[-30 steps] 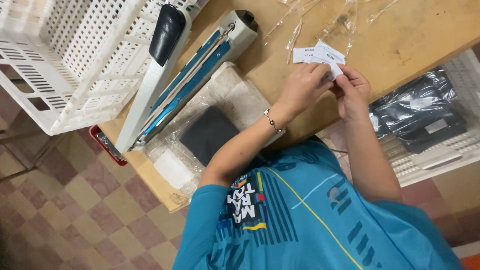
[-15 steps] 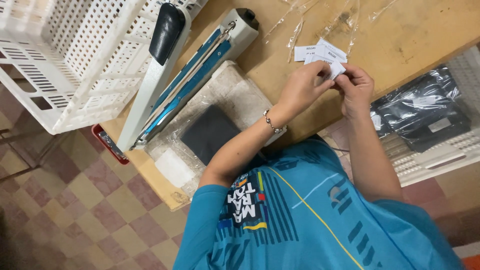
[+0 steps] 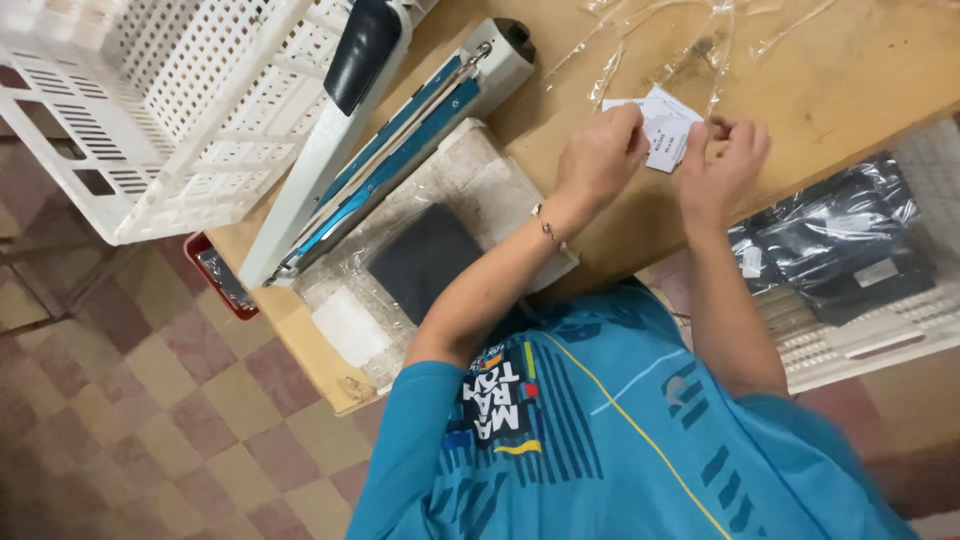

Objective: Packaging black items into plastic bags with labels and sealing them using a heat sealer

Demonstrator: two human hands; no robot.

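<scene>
Both my hands are over the wooden table (image 3: 860,80), working a small stack of white paper labels (image 3: 668,122). My left hand (image 3: 598,155), with a thin bracelet at its wrist, pinches the labels from the left side. My right hand (image 3: 728,160) has curled fingers, and its fingertips grip the labels' right edge. The labels sit just above the tabletop, partly hidden by my fingers.
A white heat sealer (image 3: 400,150) with a blue bar and black handle lies to the left. Below it is a clear bag holding a dark folded item (image 3: 425,262). A white perforated crate (image 3: 150,110) stands far left. Loose clear bags (image 3: 680,40) lie beyond the hands. A tray of black packaged items (image 3: 850,235) is at the right.
Both hands stay on the labels and have shifted only slightly. My right fingertips have moved along the labels' edge.
</scene>
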